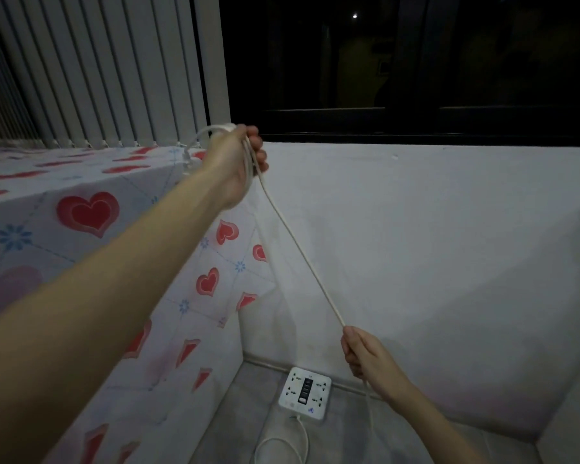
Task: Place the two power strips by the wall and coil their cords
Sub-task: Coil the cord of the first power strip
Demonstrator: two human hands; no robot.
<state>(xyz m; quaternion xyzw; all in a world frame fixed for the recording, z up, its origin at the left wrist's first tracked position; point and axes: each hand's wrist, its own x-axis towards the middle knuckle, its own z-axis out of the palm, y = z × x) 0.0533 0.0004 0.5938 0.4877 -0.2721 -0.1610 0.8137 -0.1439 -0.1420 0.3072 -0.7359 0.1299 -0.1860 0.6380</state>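
In the head view, the left hand [236, 162] is raised near the window sill, fingers curled tight around several loops of a cream cord [298, 252]. The cord runs taut down to the right hand [365, 358], whose fingers are closed on it, and hangs on past that hand toward the floor. A square white power strip [304, 392] lies flat on the grey floor against the white wall [449, 262], its own thin white cable [282, 440] looping toward the camera. A heart-print cloth [87, 212] drapes the furniture at left.
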